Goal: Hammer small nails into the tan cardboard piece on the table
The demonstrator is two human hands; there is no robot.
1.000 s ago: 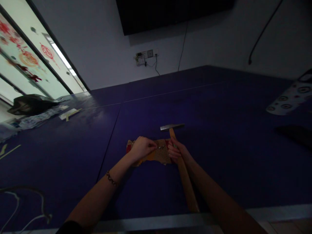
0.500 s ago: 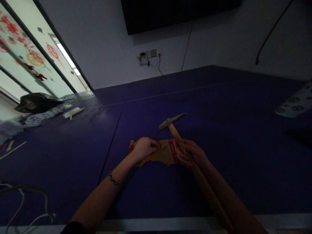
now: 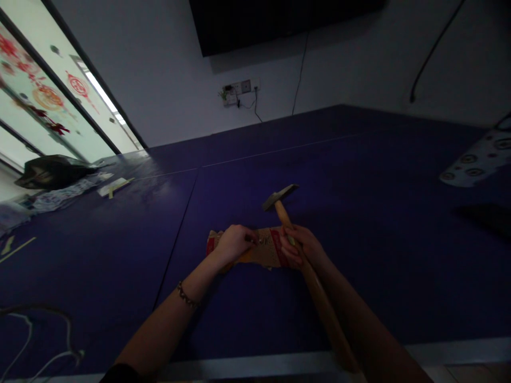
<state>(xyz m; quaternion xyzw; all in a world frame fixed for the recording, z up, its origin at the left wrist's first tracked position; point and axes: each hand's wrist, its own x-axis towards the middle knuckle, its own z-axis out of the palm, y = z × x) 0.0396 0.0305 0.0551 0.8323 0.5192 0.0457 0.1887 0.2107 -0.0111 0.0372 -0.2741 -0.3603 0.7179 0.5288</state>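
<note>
A torn piece of brown cardboard (image 3: pixel 265 254) with red bands lies on the purple table in front of me. Over its left half rests my left hand (image 3: pixel 236 243), thumb and fingers pinched together; whatever they hold is too small to make out. Small shiny bits, possibly nails (image 3: pixel 264 241), show on the cardboard beside those fingertips. My right hand (image 3: pixel 301 246) is wrapped around the wooden handle of a hammer (image 3: pixel 284 215) at the cardboard's right end. The hammer's metal head points away from me, beyond the cardboard, and its long handle runs back along my right forearm.
The purple table (image 3: pixel 359 298) reaches to the wall. A dark bag (image 3: pixel 56 171) and plastic wrapping lie at the far left, cables (image 3: pixel 66 335) at the near left. On the right are a patterned white object (image 3: pixel 475 162) and a dark item (image 3: pixel 485 218).
The whole view has shifted slightly. The hammer's handle has swung a little to the left at its near end, with my right hand still around it. My left hand stays over the cardboard.
</note>
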